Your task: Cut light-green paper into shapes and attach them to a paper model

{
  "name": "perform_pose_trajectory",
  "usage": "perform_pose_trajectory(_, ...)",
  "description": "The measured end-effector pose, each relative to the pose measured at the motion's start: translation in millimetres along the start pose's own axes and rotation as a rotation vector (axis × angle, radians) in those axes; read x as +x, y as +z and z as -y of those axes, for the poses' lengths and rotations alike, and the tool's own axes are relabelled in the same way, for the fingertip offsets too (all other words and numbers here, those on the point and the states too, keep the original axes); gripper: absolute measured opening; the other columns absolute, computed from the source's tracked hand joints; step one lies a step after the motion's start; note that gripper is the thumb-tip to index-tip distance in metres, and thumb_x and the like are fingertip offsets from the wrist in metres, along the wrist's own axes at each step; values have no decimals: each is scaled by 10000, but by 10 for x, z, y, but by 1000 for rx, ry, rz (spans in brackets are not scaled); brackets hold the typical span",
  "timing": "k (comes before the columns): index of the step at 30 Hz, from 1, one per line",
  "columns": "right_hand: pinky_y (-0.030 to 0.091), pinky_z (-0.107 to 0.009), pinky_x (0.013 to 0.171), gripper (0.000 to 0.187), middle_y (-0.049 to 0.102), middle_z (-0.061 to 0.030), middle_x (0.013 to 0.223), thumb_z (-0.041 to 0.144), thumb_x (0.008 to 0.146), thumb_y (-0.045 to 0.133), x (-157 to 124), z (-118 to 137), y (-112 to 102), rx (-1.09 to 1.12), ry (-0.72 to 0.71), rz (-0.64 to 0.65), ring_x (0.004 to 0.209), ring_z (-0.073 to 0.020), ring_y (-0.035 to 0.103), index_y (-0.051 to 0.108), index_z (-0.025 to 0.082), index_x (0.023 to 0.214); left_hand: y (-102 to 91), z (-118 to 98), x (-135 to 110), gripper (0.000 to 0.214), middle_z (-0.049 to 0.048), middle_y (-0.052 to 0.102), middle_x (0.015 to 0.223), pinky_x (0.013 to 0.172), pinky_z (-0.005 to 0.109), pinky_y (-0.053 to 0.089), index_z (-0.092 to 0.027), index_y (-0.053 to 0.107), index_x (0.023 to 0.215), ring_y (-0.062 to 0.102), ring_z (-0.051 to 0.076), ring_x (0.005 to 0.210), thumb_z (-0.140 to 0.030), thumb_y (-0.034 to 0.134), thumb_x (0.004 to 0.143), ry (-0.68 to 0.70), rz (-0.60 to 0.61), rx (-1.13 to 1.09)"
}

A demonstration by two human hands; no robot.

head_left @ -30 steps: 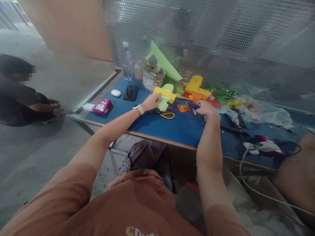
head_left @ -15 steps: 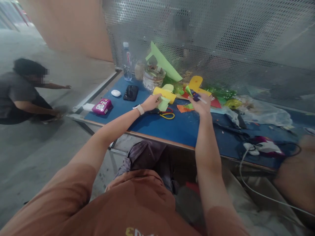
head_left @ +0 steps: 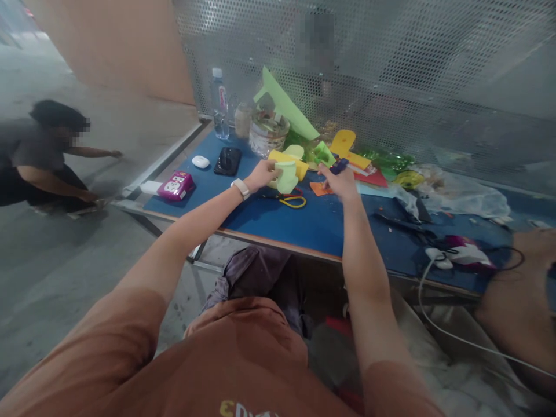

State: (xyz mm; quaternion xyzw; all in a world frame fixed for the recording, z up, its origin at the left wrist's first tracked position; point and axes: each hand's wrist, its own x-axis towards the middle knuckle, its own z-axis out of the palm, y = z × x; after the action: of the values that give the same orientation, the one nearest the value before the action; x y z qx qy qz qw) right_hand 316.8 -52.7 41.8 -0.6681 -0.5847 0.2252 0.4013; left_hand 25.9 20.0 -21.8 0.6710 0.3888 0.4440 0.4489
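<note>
My left hand (head_left: 262, 176) pinches a pale green paper piece (head_left: 286, 177) over the blue table. A yellow rolled paper (head_left: 300, 168) lies just behind that piece; whether my fingers also hold it I cannot tell. My right hand (head_left: 341, 183) is closed around a small dark blue tool (head_left: 339, 165), and a whitish stick (head_left: 358, 169) shows beside it. A bright green piece (head_left: 324, 153) is just beyond its fingertips; contact is unclear. Below my left hand lie scissors with red and yellow handles (head_left: 293, 201). An orange scrap (head_left: 320, 189) rests between my hands.
On the left are a purple pack (head_left: 176, 186), white case (head_left: 200, 161), black phone (head_left: 227, 161) and water bottle (head_left: 220, 105). A tub (head_left: 268, 134) stands behind. Plastic bags (head_left: 463, 191) and cables lie right. A person (head_left: 43, 156) crouches left; another person's arm (head_left: 516, 284) is right.
The pale green piece has turned and shows more of its face in front of the yellow roll. My right hand has moved slightly left and its tool has swung round.
</note>
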Motion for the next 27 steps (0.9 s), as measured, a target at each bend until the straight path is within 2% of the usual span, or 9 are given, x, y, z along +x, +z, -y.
perform_pose_trajectory(3, 830, -534, 888, 729, 895, -90, 1011, 928, 991, 948, 17, -6, 172, 154, -7, -8, 921, -358, 932, 840, 279, 1304, 24, -74, -12, 142, 93, 864, 992, 977, 364, 692, -181, 758, 980, 785, 173, 920, -170, 884, 1044, -15, -38, -118)
perform_pose_trajectory(6, 806, -431, 814, 796, 896, -78, 1103, 989, 919, 969, 29, 0, 379, 301, 18, -24, 1028, -324, 931, 767, 307, 1276, 42, -151, -32, 148, 103, 879, 984, 1014, 380, 724, -173, 797, 1054, 819, 191, 970, -242, 928, 1050, -13, -78, -186)
perform_pose_trajectory(9, 814, -451, 814, 857, 875, -65, 1132, 972, 791, 1077, 5, 25, 537, 399, 19, -24, 1166, -352, 910, 736, 322, 1236, 58, -209, -59, 192, 112, 884, 1007, 1053, 411, 742, -173, 819, 1119, 847, 220, 1036, -308, 941, 1060, 1, -90, -207)
perform_pose_trajectory(11, 827, -498, 842, 872, 839, -43, 1089, 910, 704, 1155, -29, 50, 598, 393, 5, 4, 1179, -370, 892, 729, 326, 1193, 65, -230, -71, 220, 119, 883, 1020, 1073, 427, 745, -174, 819, 1141, 854, 231, 1063, -335, 944, 1058, 5, -74, -210)
perform_pose_trajectory(15, 822, -552, 883, 784, 759, -13, 997, 769, 696, 1180, -77, 96, 639, 321, -56, 24, 1033, -351, 864, 697, 318, 1117, 40, -217, -63, 200, 136, 886, 1063, 1059, 431, 738, -179, 830, 1156, 849, 241, 1078, -319, 909, 1036, 13, -60, -179)
perform_pose_trajectory(18, 812, -564, 872, 736, 772, -32, 1059, 700, 722, 1147, -64, 114, 612, 285, -73, -2, 1029, -355, 854, 700, 321, 1168, -26, -184, -45, 175, 145, 892, 1099, 1023, 421, 722, -172, 860, 1125, 838, 249, 1070, -265, 867, 976, 27, -44, -99)
perform_pose_trajectory(23, 796, -547, 832, 733, 779, -43, 1107, 687, 694, 1120, -48, 148, 513, 300, -106, -46, 1061, -359, 831, 680, 342, 1167, -108, -177, -67, 278, 169, 907, 1206, 1016, 448, 716, -164, 913, 1050, 830, 307, 1144, -229, 871, 783, 71, 237, 90)
perform_pose_trajectory(25, 787, -531, 831, 732, 769, -36, 1086, 703, 690, 1109, -63, 165, 501, 317, -116, -35, 1063, -349, 817, 652, 342, 1134, -105, -194, -90, 334, 183, 904, 1269, 1001, 447, 715, -172, 920, 1076, 831, 333, 1199, -213, 848, 752, 65, 243, 129)
perform_pose_trajectory(27, 774, -505, 814, 748, 745, -31, 1067, 737, 682, 1097, -84, 175, 525, 342, -117, -33, 1057, -336, 803, 619, 340, 1099, -81, -211, -112, 330, 178, 898, 1220, 957, 438, 707, -173, 911, 1115, 832, 321, 1136, -222, 833, 799, 29, 184, 110)
